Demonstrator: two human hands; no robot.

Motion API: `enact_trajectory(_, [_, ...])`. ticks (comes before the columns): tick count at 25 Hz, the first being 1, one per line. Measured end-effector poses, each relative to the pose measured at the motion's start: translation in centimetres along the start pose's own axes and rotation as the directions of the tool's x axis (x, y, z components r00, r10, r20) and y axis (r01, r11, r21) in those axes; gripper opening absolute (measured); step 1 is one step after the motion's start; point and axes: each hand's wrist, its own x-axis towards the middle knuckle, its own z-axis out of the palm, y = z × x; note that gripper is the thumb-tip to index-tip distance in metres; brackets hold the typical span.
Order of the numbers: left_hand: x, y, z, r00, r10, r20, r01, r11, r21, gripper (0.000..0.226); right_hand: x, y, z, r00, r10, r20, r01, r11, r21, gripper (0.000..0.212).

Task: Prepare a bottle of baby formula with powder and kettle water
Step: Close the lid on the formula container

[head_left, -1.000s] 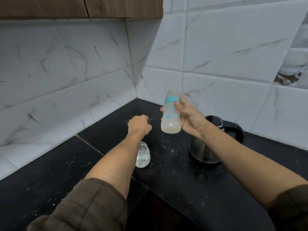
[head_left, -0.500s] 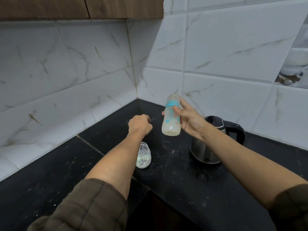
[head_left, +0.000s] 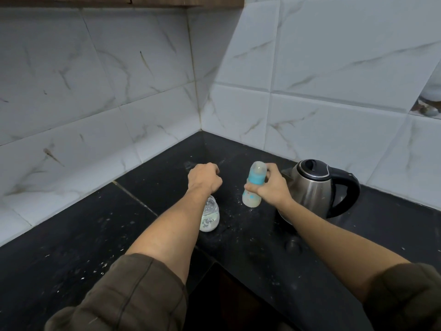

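My right hand (head_left: 270,187) grips a capped baby bottle (head_left: 253,186) with a blue collar and milky liquid inside, held roughly upright just above or on the black counter (head_left: 100,235). My left hand (head_left: 204,179) is a closed fist hovering over the counter near the corner, holding nothing that I can see. Partly behind my left forearm stands a small glass jar (head_left: 210,218) with white powder in its lower half. A steel electric kettle (head_left: 315,187) with a black lid and handle stands just right of the bottle.
White marble-look tiled walls meet in a corner behind the hands. Specks of spilled powder dot the counter around the bottle and jar. A dark recess (head_left: 229,304) opens below the counter's inner edge. A wooden cabinet edge runs along the top.
My right hand has lowered the bottle from mid-air down to the counter beside the kettle. The camera view tilted down. My left fist stayed in place.
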Motion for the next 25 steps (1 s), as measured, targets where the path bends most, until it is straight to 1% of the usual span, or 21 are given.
enact_trajectory(3, [0.2,-0.6,0.9,1.0,-0.007,0.016,0.007,1.0,-0.007,0.043,0.1,1.4,0.7,0.998,-0.01,0.064,0.024,0.975,-0.219,0.077])
enact_trajectory(5, [0.1,-1.0,1.3,1.0,-0.017,0.017,0.017,1.0,-0.003,0.042,-0.1,2.3,1.0,0.993,0.005,0.118,0.031,0.953,-0.301,0.075])
enact_trajectory(7, [0.1,-1.4,1.5,1.0,-0.024,0.01,0.024,1.0,0.006,0.042,-0.1,3.1,1.1,0.988,0.016,0.151,0.036,0.941,-0.337,0.075])
enact_trajectory(14, [-0.2,-2.2,2.3,0.998,-0.045,0.032,0.044,0.999,0.03,0.037,-0.7,4.9,1.7,0.972,0.047,0.23,0.042,0.929,-0.368,0.075])
enact_trajectory(19, [-0.2,-2.6,2.2,0.997,-0.061,0.041,0.059,0.997,0.043,0.031,-0.9,5.5,1.8,0.964,0.049,0.261,0.056,0.923,-0.381,0.076])
enact_trajectory(20, [-0.2,-2.6,2.1,0.997,-0.062,0.039,0.06,0.997,0.048,0.03,-0.9,5.5,1.6,0.96,0.053,0.277,0.059,0.924,-0.379,0.079])
enact_trajectory(22, [-0.2,-2.7,1.8,0.998,-0.064,0.029,0.063,0.997,0.052,0.031,-1.1,5.1,1.1,0.95,0.07,0.304,0.048,0.93,-0.364,0.095])
enact_trajectory(23, [-0.2,-2.7,1.5,0.998,-0.065,0.02,0.064,0.997,0.05,0.032,-1.1,4.7,0.8,0.955,0.063,0.291,0.042,0.939,-0.341,0.104])
enact_trajectory(24, [-0.1,-2.8,1.2,0.998,-0.068,0.01,0.067,0.997,0.045,0.033,-1.0,4.1,0.5,0.968,0.03,0.249,0.05,0.949,-0.312,0.108])
enact_trajectory(25, [-0.1,-2.9,0.9,0.997,-0.071,0.001,0.071,0.997,0.038,0.034,-0.8,3.3,0.3,0.983,-0.023,0.182,0.075,0.956,-0.284,0.105])
